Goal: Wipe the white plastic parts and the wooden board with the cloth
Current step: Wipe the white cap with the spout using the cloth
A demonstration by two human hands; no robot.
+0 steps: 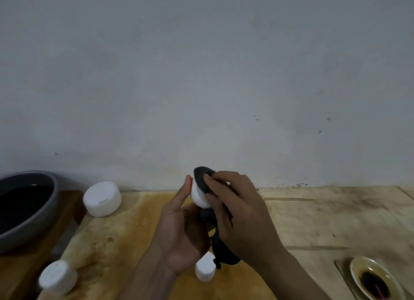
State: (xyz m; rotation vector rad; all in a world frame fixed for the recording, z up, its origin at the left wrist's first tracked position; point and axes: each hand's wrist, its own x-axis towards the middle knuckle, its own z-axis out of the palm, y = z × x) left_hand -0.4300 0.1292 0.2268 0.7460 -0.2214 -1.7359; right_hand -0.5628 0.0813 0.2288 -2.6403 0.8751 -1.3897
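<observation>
My left hand (179, 230) holds a small white plastic part (198, 197) up above the wooden board (125, 234), thumb on its left side. My right hand (237, 212) presses a dark cloth (202, 178) against the part's top; the cloth's tail hangs down between my hands to the board. Three more white plastic parts lie on the board: a large round one (102, 198) at the back left, one (57, 277) at the front left edge, and a small one (205, 269) under my hands.
A grey bowl (38, 219) of dark liquid stands at the left on a darker wooden surface. A small dish (356, 270) with dark liquid and a pink stick sits at the front right. A pale wall rises right behind the board.
</observation>
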